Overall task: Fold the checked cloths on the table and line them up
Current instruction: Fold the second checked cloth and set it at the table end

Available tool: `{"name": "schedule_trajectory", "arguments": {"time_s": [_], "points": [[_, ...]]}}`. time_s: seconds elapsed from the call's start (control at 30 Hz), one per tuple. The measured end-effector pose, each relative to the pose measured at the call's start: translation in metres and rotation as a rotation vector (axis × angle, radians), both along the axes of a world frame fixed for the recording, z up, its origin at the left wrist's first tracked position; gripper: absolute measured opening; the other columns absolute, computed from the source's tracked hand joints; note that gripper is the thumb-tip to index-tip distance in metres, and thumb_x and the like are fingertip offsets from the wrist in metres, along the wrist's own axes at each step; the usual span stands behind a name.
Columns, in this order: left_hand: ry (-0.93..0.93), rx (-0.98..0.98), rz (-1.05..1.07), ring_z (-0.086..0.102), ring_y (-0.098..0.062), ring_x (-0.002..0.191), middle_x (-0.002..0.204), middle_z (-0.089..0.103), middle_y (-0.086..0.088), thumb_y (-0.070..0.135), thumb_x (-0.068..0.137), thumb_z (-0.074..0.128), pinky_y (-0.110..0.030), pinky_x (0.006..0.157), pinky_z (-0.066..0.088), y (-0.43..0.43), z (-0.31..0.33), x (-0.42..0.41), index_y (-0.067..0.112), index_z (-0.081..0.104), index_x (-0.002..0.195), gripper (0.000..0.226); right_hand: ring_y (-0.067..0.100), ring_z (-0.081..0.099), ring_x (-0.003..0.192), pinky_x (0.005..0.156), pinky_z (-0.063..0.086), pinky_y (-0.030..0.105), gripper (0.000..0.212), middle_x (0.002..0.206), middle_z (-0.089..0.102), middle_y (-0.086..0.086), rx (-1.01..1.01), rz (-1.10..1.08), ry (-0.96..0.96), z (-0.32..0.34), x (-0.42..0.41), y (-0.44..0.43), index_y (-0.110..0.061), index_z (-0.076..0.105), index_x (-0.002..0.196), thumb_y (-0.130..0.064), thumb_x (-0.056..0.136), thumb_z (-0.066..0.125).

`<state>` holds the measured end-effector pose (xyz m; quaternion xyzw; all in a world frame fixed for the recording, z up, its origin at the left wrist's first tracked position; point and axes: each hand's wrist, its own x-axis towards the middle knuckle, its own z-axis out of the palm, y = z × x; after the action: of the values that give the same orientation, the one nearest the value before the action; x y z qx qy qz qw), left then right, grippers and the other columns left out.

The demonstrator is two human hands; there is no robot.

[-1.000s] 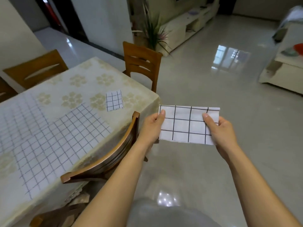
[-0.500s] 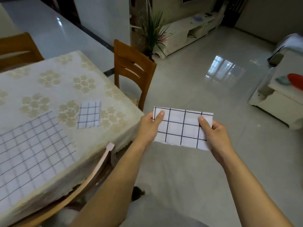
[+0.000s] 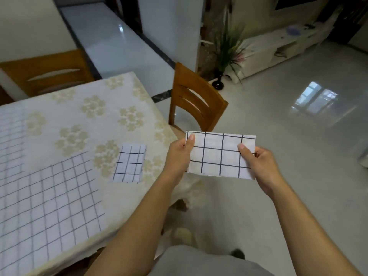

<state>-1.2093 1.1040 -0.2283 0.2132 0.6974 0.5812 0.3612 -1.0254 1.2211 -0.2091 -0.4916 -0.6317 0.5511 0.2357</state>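
1. Since half a second ago the view has swung toward the table (image 3: 89, 116), so more of its top shows. The grip on the held cloth (image 3: 219, 156) looks unchanged, and the curved chair back at the near edge is gone from view.
2. The held cloth is already folded into a flat rectangle. It hangs in the air just off the table's right edge, over the floor and touching nothing else.
3. The left hand (image 3: 179, 154) pinches the cloth's left end, thumb on top by the upper corner and fingers behind. The right hand (image 3: 262, 166) pinches the right end the same way. Held taut between them, the layers probably stay square for one more fold.
4. A small folded cloth (image 3: 129, 164) lies flat near the table's right edge. It appears finished and likely marks where the line starts.
5. A large open cloth (image 3: 45, 202) is spread along the near edge, and another cloth (image 3: 10, 136) runs off the left edge. Both seem to await folding.
6. A wooden chair (image 3: 195, 100) stands off the table's far right corner, clear of the hands.
7. By this reading, the held cloth needs halving to match the small one, then setting down beside it. The layers could slip if either pinch loosens.
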Motion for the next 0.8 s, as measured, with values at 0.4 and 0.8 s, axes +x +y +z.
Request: {"name": "schedule_trajectory", "arguments": {"time_s": [0.4,0.8], "points": [[-0.038,-0.035,0.563,0.075,-0.023,0.095,0.094,0.079,-0.004,0.047,0.107,0.044,-0.041,0.086,0.058,0.032,-0.011,-0.06,0.016,0.076,0.094,0.046,0.011,0.07,0.085,0.07,0.055,0.027,0.019,0.087,0.072,-0.01,0.126,0.551,0.018,-0.041,-0.165,0.12,-0.02,0.071,0.101,-0.036,0.1,0.059],[-0.199,-0.003,0.968,0.074,-0.02,0.082,0.086,0.074,-0.009,0.031,0.104,0.058,-0.038,0.062,0.063,0.029,-0.025,-0.018,0.004,0.07,0.094,0.031,-0.006,0.063,0.071,0.056,0.045,0.005,0.02,0.079,0.067,-0.011,0.042,1.0,0.029,-0.055,-0.242,0.129,-0.019,0.068,0.092,-0.031,0.102,0.057]]}}
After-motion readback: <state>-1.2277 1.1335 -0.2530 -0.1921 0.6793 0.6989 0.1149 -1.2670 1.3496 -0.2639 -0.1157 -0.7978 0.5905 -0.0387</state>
